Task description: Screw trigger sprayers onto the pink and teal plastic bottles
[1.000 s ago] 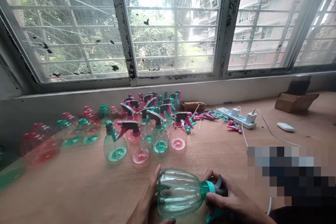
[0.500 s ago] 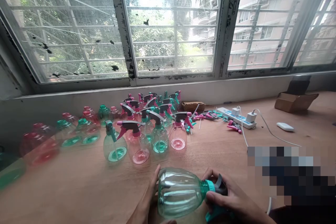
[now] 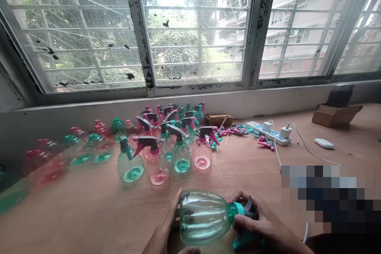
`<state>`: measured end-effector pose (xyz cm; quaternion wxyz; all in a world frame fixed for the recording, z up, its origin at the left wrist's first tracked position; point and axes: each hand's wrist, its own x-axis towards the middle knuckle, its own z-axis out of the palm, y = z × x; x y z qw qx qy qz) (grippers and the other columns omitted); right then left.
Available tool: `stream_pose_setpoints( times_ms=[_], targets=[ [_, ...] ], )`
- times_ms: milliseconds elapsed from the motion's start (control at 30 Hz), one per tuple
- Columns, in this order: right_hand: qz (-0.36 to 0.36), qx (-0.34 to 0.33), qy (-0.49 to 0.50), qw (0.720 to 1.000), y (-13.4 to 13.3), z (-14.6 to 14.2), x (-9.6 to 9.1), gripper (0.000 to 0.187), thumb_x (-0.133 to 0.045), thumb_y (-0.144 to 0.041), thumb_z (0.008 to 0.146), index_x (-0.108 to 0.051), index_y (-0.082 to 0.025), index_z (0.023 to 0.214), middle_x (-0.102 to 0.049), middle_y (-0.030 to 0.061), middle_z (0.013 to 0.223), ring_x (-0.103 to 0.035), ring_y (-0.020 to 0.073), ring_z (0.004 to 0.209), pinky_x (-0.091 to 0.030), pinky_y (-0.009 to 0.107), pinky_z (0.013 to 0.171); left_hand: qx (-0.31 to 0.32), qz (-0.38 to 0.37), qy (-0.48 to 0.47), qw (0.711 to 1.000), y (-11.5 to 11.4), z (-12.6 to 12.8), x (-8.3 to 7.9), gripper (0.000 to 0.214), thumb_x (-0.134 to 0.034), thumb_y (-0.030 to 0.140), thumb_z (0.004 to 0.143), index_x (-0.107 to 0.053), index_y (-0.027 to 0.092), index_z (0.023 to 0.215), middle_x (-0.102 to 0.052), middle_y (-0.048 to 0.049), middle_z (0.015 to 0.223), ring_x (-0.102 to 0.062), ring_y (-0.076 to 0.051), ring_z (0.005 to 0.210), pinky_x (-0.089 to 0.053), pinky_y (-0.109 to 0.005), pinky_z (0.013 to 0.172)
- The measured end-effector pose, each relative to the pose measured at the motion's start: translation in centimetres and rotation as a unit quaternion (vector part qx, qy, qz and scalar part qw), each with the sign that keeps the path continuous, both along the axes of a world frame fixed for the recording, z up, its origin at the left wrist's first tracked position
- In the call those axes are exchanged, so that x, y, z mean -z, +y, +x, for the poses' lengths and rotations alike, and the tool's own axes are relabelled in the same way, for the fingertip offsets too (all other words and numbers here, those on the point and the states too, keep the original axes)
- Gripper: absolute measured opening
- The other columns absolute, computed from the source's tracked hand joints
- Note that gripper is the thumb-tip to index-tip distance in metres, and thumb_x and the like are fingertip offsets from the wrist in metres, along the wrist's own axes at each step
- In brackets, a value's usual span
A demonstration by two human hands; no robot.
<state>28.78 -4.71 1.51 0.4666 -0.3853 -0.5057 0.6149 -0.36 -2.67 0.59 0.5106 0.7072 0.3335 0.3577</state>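
A clear green spray bottle (image 3: 205, 218) lies on its side in the air between my hands, at the near edge of the view. My left hand (image 3: 168, 224) cups its base, fingers behind and thumb low in front. With my right hand (image 3: 253, 218) I grip the teal collar and dark spray head (image 3: 250, 208) at the neck; the head sits on the bottle's mouth. Part of the teal trigger (image 3: 242, 240) shows below my right thumb. Beyond my hands stand several pink and green spray bottles (image 3: 159, 170) with heads fitted.
Bottles without heads (image 3: 101, 151) stand at the left. Loose spray heads (image 3: 235, 131) lie in a pile beside a white power strip (image 3: 269, 133) with plugs and cables. Farther right are a white case (image 3: 324, 143) and an open cardboard box (image 3: 336, 115). A window wall bounds the table behind.
The bottle and both hands stay almost in place, with only a very slight shift. The grip on bottle and spray head looks the same.
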Motion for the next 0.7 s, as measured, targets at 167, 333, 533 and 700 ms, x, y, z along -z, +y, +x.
stream_pose_setpoints(
  times_ms=[167,333,533,700],
  targets=[
    [0.006,-0.002,0.001,1.000,0.07,0.07,0.09,0.040,-0.083,-0.048,0.077,-0.058,-0.020,0.092,-0.070,-0.0022,0.069,-0.067,0.0158,0.062,-0.051,0.026,0.058,-0.019,0.011,-0.001,1.000,0.24,0.04,0.83,0.096,-0.067,0.060,0.088,-0.011,0.032,0.162,-0.051,-0.0103,0.152,-0.052,-0.035,0.136,-0.034,-0.044,0.120],
    [0.006,-0.006,0.003,1.000,0.11,0.12,0.32,0.040,-0.084,-0.047,0.076,-0.059,-0.020,0.091,-0.070,-0.0019,0.069,-0.067,0.0159,0.063,-0.052,0.026,0.059,-0.010,0.015,-0.022,1.000,0.25,-0.16,1.05,0.094,-0.071,0.055,0.088,-0.017,0.033,0.161,-0.046,-0.0080,0.156,-0.048,-0.033,0.139,-0.039,-0.038,0.117],
    [0.002,-0.007,0.007,1.000,0.13,0.10,0.24,0.040,-0.084,-0.047,0.076,-0.059,-0.020,0.091,-0.070,-0.0021,0.067,-0.066,0.0154,0.062,-0.053,0.026,0.059,-0.031,0.044,-0.004,0.999,0.20,0.20,0.48,0.083,-0.070,0.053,0.088,-0.025,0.043,0.157,-0.033,0.0019,0.166,-0.046,-0.032,0.142,-0.042,-0.036,0.116],
    [-0.010,-0.009,0.017,1.000,0.08,0.07,0.18,0.041,-0.085,-0.047,0.076,-0.058,-0.019,0.092,-0.070,-0.0023,0.068,-0.067,0.0148,0.063,-0.053,0.025,0.060,-0.034,0.039,-0.007,0.999,0.15,0.33,0.29,0.083,-0.070,0.049,0.090,-0.022,0.044,0.157,-0.037,0.0003,0.164,-0.049,-0.033,0.140,-0.046,-0.036,0.113]
  ],
)
